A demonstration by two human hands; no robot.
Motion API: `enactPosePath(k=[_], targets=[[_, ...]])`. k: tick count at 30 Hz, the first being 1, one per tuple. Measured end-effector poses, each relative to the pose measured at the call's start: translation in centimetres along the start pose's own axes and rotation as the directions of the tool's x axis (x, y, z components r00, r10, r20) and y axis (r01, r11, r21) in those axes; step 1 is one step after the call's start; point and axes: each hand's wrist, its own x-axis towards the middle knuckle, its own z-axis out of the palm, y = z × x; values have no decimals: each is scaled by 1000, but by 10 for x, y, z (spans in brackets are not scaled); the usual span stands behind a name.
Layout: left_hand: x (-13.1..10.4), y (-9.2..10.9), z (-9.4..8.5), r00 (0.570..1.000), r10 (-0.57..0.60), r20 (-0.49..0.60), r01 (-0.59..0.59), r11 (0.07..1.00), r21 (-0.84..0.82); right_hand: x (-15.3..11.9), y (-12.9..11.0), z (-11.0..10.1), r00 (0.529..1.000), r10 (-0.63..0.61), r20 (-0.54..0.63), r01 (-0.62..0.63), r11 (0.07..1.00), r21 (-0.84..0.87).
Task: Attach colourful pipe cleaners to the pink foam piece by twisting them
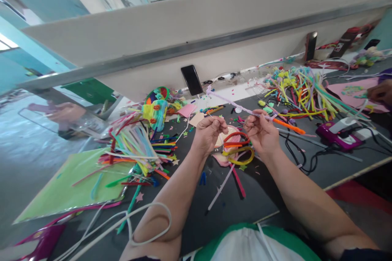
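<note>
My right hand (263, 132) pinches a lavender pipe cleaner (228, 100), which slants up to the left and has a small pale disc on it. An orange pipe cleaner (289, 126) shows just beyond this hand; whether the two join I cannot tell. Beside it my left hand (211, 132) is closed in a pinch, and what its fingertips hold is too small to make out. Below and between both hands lie scissors with red and yellow handles (245, 155), on top of a pink and cream piece (221, 159).
Bundles of pipe cleaners lie left (134, 147) and right (303, 89) on the dark table (239, 208). A phone (192, 80) leans on the partition. At right are a purple power strip (338, 136) with cables and another person's hand (379, 91). A white cable (150, 208) crosses my left forearm.
</note>
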Motion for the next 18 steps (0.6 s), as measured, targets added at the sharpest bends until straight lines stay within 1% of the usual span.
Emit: enactPosePath(k=[7, 10, 14, 18], targets=[[0, -2, -3, 999, 9, 31, -9, 1000, 3, 0, 0, 0, 1000, 10, -10, -10, 1000, -24], [1, -2, -5, 1000, -24, 2, 24, 1000, -1, 0, 0, -1, 1000, 6, 3, -6, 1000, -18], [2, 3, -10, 997, -73, -30, 72, 997, -7, 0, -1, -1, 1000, -7, -11, 7, 999, -43], [5, 10, -15, 998, -47, -44, 46, 999, -22, 0, -1, -1, 1000, -14, -7, 14, 999, -46]])
